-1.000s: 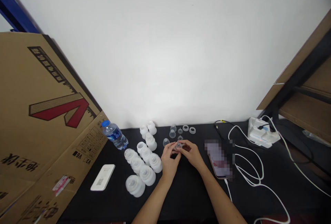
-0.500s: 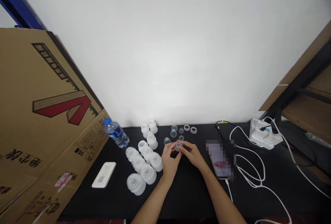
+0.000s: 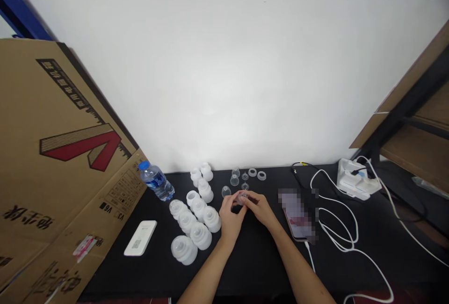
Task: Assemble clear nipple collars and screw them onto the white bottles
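Both hands meet over the black table around a small clear collar ring (image 3: pixel 242 197), which appears to have a translucent piece inside it. My left hand (image 3: pixel 229 213) grips it from the left, with fingers curled round its side. From the right, my right hand (image 3: pixel 257 206) pinches it, thumb and fingers together. Just beyond the hands lie clear dome caps (image 3: pixel 235 180), translucent bottle nipples (image 3: pixel 244 186) and loose rings (image 3: pixel 261 176). Left of my left hand stand several white baby bottles (image 3: pixel 201 236), some topped with clear nipples or caps; others behind are open-necked bottles (image 3: pixel 205 191).
A water bottle (image 3: pixel 156 182) and a white flat device (image 3: pixel 141 238) are at the left, beside a large cardboard box (image 3: pixel 70 163). To the right lie a phone (image 3: pixel 296 215), looping white cables (image 3: pixel 351 222) and a white charger (image 3: pixel 358 180). A white wall (image 3: pixel 224 70) rises behind.
The view has shifted slightly. My hands stay together on the clear ring, with only a slight change in how it is turned; the things on the table have not moved.
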Available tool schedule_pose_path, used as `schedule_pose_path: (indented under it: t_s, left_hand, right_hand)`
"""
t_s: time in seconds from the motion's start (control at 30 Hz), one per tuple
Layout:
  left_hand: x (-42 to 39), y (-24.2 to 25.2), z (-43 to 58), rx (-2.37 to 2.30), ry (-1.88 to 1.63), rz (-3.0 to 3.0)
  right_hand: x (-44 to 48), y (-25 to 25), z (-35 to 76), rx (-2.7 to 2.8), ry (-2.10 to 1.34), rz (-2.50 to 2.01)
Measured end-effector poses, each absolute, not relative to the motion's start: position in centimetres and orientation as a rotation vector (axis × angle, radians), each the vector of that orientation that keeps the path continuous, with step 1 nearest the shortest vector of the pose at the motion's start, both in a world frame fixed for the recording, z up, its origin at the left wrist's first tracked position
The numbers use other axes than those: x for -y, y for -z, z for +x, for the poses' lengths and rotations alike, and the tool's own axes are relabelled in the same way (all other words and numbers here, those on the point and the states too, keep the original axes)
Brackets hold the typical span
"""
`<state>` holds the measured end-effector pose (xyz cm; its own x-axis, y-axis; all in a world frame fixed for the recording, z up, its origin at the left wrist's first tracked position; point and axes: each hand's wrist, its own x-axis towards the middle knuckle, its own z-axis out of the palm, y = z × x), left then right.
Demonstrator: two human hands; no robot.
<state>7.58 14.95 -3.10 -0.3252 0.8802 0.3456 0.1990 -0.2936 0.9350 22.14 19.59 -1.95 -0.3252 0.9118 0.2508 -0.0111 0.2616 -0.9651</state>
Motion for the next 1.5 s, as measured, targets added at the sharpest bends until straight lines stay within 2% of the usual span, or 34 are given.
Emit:
schedule_pose_path:
  t_s: [0.27,0.53,0.7,1.17,1.5]
  left_hand:
    - [-16.2,3.3,7.3,-1.183,-1.634,0.941]
    - [-16.3,3.0,7.2,-0.885,-1.596,0.688]
    - [-15.9,2.2,7.6,-0.714,-1.500,0.654]
    - [-15.9,2.8,7.5,-0.638,-1.359,0.379]
    - [-15.8,2.6,7.5,-0.639,-1.347,0.457]
  right_hand:
    - [-20.8,3.5,21.9,1.249,-1.505,-0.923]
    - [-20.3,1.8,22.2,1.208,-1.371,-0.829]
    - [-19.6,0.9,22.2,1.241,-1.401,-0.778]
    - [-19.5,-0.1,22.5,1.290,-1.353,-0.860]
    - [-19.2,-0.2,22.5,1.281,-1.432,-0.807]
